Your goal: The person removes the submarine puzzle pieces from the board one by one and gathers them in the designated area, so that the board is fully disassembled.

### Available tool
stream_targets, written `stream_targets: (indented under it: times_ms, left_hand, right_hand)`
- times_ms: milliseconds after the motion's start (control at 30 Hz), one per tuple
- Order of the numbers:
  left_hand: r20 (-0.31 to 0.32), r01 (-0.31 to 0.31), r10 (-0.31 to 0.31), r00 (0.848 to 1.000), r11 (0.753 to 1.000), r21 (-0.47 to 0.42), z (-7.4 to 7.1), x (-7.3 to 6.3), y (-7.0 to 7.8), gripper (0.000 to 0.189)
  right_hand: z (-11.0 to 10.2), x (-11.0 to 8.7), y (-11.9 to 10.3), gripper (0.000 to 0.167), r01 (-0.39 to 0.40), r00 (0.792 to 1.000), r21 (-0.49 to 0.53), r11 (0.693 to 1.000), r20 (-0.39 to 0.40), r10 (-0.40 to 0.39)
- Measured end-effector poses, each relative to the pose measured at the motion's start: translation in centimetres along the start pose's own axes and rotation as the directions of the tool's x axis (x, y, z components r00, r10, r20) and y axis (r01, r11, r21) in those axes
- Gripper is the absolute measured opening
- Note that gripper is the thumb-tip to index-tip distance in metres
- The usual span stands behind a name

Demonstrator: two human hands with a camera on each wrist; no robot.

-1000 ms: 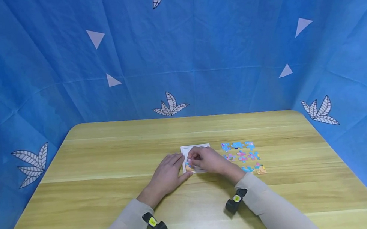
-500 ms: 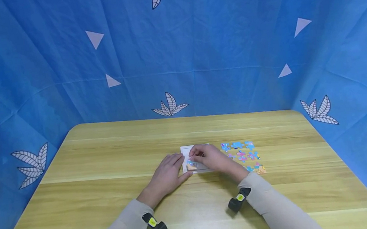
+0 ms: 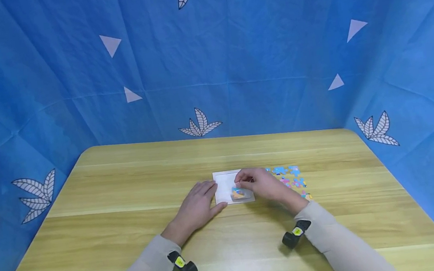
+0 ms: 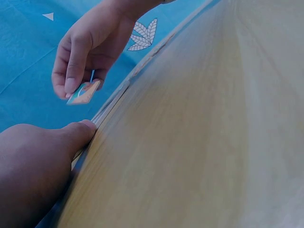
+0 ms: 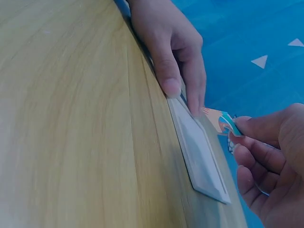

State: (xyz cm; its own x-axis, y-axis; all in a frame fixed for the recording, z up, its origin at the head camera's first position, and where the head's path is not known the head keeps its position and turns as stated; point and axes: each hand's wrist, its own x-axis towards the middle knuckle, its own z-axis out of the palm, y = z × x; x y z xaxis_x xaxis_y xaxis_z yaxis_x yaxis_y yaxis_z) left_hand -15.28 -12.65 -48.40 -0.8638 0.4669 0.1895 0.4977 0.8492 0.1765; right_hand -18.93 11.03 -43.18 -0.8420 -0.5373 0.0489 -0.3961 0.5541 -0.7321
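Note:
A white puzzle frame (image 3: 222, 190) lies flat on the table. My left hand (image 3: 197, 205) rests along its left side, fingers extended, with the thumb near the front corner. Thumb and fingertips of my right hand (image 3: 262, 185) pinch a puzzle piece (image 3: 238, 193) by its upper edge, above the frame's right part. Orange and blue-green print shows on this piece (image 5: 216, 119) in the right wrist view, where it hangs clear of the frame (image 5: 202, 159). From the left wrist, the piece (image 4: 85, 93) appears tilted below the right fingers.
Several loose puzzle pieces (image 3: 299, 183) lie in rows to the right of the frame, partly covered by my right hand and wrist. The wooden table (image 3: 144, 170) ends at a blue curtain (image 3: 272, 57) behind it.
My right hand has moved to the right, carrying the puzzle piece from the frame's lower left corner to above its right part. The left hand stays in place.

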Motion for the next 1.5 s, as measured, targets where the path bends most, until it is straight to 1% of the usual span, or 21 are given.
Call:
stream_targets:
  times_ms: [133,267,333,500,633,833,967,1300,1500]
  left_hand:
    - [-0.003,-0.004,0.004,1.000,1.000,0.009,0.0,0.0,0.0,0.072]
    - [-0.003,-0.009,0.009,1.000,1.000,0.013,0.1,0.0,0.0,0.072]
    - [-0.003,-0.009,0.009,1.000,1.000,0.017,0.1,0.0,0.0,0.072]
    - [-0.006,-0.008,0.008,1.000,1.000,0.019,0.0,0.0,0.0,0.072]
    - [0.003,-0.007,0.007,1.000,1.000,0.022,0.0,0.0,0.0,0.073]
    - [0.003,-0.005,0.005,1.000,1.000,0.028,0.0,0.0,0.0,0.073]
    - [0.004,-0.003,0.003,1.000,1.000,0.027,-0.1,0.0,0.0,0.073]
    - [0.010,-0.002,0.002,1.000,1.000,0.019,0.0,0.1,0.1,0.073]
    - [0.021,0.010,-0.010,1.000,1.000,0.017,-0.1,0.0,0.1,0.074]
  right_hand:
    - [-0.5,-0.7,0.4,0.007,-0.016,1.000,0.021,1.000,-0.010,0.017]
    - [-1.0,-1.4,1.0,0.005,-0.031,0.999,0.064,0.998,-0.016,0.032]
    - [-1.3,-1.7,1.3,0.007,-0.030,0.999,0.074,0.997,-0.018,0.032]
    - [-2.1,-2.4,1.9,0.009,-0.038,0.998,0.073,0.997,-0.037,0.041]
    - [-2.6,-3.0,2.4,0.007,-0.055,0.997,0.074,0.996,-0.044,0.058]
    - [-3.2,-3.9,3.5,0.006,-0.041,0.998,0.073,0.996,-0.045,0.044]
    - [-3.6,-4.5,4.0,0.004,-0.037,0.998,0.062,0.997,-0.044,0.040]
    - [-4.2,-6.1,4.9,0.005,-0.051,0.999,0.051,0.997,-0.007,0.051]
    - [-4.3,-6.4,5.3,0.007,-0.044,0.999,0.058,0.997,0.005,0.044]
